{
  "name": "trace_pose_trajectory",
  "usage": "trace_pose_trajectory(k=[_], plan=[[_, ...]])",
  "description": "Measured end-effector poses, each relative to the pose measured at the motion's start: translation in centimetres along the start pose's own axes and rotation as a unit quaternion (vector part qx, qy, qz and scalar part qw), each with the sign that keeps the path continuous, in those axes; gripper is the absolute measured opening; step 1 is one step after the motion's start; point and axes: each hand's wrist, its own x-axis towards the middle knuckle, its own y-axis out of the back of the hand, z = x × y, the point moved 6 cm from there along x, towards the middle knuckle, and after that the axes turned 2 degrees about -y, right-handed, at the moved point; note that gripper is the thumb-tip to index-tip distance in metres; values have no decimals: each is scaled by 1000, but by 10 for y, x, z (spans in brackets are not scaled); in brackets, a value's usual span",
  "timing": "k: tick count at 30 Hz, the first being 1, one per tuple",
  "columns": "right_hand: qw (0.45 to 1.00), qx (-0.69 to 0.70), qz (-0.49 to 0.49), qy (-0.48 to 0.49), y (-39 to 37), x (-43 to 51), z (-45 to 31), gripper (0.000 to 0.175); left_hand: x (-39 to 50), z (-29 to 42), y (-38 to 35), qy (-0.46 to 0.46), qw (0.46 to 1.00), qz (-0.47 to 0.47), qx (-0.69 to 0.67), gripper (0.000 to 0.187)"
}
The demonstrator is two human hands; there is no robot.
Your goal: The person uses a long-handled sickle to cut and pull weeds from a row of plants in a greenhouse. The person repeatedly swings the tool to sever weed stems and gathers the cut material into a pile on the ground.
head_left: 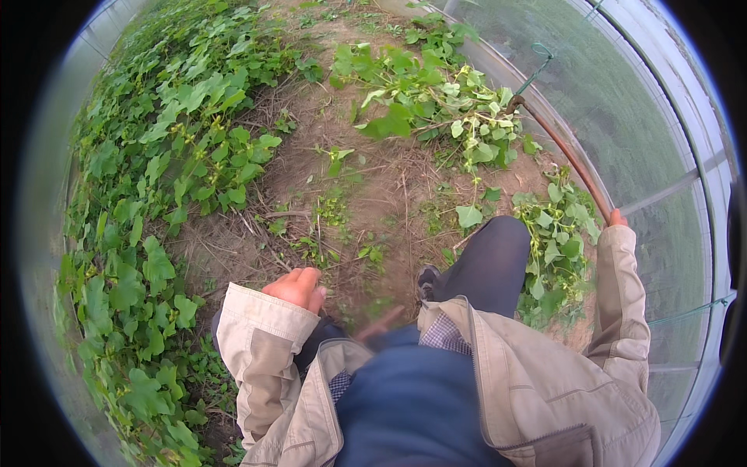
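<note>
My right hand (618, 218) is at the far right, closed round the near end of a long reddish-brown rod (569, 149). The rod slants along the foot of the plastic greenhouse wall, and its far end has a dark hooked shape. My left hand (297, 286) hovers over my left knee with the fingers curled. Whether anything is inside those fingers is hidden. Cut leafy vines (420, 87) lie in a heap on the soil ahead, and another wilting pile of vines (557, 239) sits beside my right knee. Between my legs is a blurred brown stick-like thing (382, 324).
Dense green vines with lobed leaves (157, 134) fill the left side. Bare soil (362, 157) with dry stems and small weeds runs down the middle. The clear plastic wall (630, 117) curves along the right, with a green cord (536, 73) hanging by it.
</note>
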Motion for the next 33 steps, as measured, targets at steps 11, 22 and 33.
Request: trace_pose_trajectory(k=[11,22,33], plan=[[908,416,-46,26,89,-72,-233,37,6,-8,-11,66,995,-70,20,25],[931,256,-246,85,76,-44,-434,43,11,-25,-20,124,983,-117,74,31],[945,97,-313,-16,-95,-92,-235,51,8,-23,-21,118,978,-141,102,34]])
